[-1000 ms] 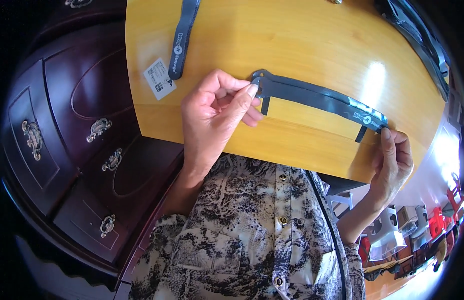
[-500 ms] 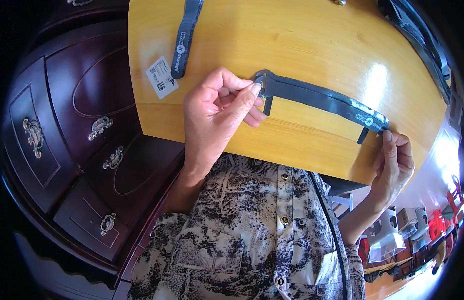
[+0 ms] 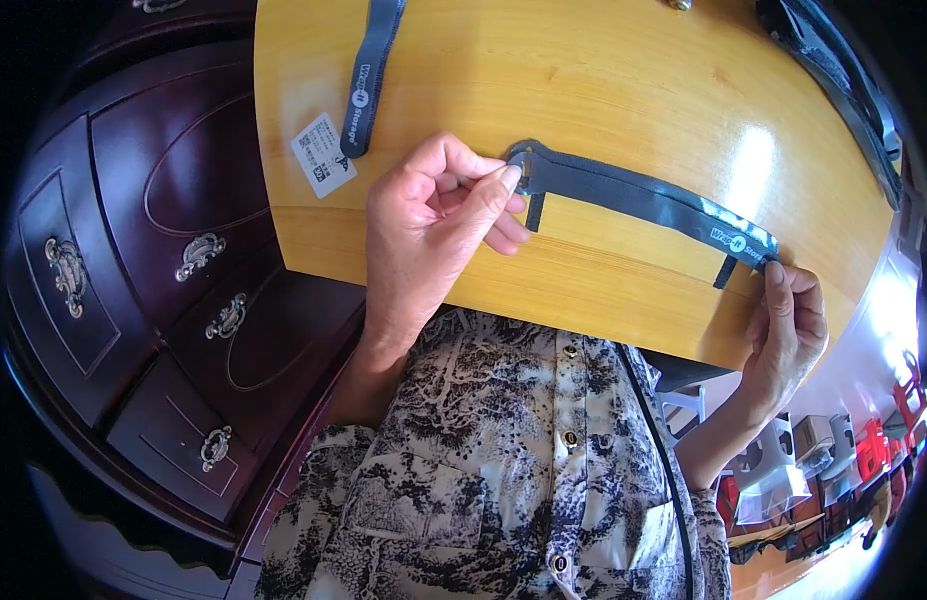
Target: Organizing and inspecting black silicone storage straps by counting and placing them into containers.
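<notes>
A dark grey storage strap (image 3: 634, 196) stretches between my two hands, just over the yellow wooden table (image 3: 584, 90). My left hand (image 3: 439, 215) pinches its ringed end with thumb and forefinger; a metal ring shows partly beside the fingertips. At the other end, which carries pale printing, my right hand (image 3: 792, 318) grips the strap's tip between thumb and fingers. Two short black pieces show below the strap, one near each end. Another dark strap (image 3: 362, 100) lies to the left of my left hand, close to a white printed label (image 3: 324, 155).
More dark straps (image 3: 834, 90) lie at the table's far right edge. A small metal object (image 3: 679, 4) sits at the top edge. Dark wooden drawers with ornate handles (image 3: 199, 256) stand on the left. Red and grey items (image 3: 824, 455) are on the right, beyond the table.
</notes>
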### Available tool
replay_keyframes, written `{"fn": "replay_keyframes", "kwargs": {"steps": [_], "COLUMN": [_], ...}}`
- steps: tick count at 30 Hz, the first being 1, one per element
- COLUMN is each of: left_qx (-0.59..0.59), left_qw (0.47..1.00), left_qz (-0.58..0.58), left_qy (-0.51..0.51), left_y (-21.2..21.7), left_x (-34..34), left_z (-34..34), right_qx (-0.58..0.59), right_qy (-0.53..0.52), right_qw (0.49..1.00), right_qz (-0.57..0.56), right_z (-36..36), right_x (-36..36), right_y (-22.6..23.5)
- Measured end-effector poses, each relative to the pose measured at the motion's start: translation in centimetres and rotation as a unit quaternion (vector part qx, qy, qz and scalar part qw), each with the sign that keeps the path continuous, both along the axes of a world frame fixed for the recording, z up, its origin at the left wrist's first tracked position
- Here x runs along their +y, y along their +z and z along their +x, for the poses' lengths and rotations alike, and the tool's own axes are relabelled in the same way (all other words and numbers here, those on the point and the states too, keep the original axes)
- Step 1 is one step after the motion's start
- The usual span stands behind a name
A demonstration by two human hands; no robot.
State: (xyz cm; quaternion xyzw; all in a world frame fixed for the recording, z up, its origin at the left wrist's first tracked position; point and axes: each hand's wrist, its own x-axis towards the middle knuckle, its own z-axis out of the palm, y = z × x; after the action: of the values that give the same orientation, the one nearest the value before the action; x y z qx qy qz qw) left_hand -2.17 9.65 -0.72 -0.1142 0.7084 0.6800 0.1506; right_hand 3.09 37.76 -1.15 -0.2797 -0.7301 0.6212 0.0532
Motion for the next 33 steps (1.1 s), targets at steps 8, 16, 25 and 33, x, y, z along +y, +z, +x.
{"fn": "replay_keyframes", "kwargs": {"steps": [8,16,25,33], "left_qx": [-0.009,-0.009,-0.023,-0.016], "left_qw": [1.000,1.000,1.000,0.999], "left_qz": [-0.003,-0.006,-0.019,-0.033], "left_qy": [0.008,0.003,0.004,0.000], "left_y": [0.23,-0.02,0.26,0.51], "left_x": [0.12,0.14,0.51,0.49], "left_z": [-0.01,-0.08,-0.21,-0.16], "right_qx": [-0.003,-0.009,-0.018,-0.033], "right_qy": [-0.001,-0.001,-0.008,-0.011], "right_qw": [1.000,1.000,1.000,0.999], "right_qz": [-0.009,0.002,0.019,-0.022], "right_z": [0.02,0.02,-0.12,-0.29], "right_x": [0.22,0.08,-0.13,-0.03], "right_y": [0.20,0.03,0.11,0.68]}}
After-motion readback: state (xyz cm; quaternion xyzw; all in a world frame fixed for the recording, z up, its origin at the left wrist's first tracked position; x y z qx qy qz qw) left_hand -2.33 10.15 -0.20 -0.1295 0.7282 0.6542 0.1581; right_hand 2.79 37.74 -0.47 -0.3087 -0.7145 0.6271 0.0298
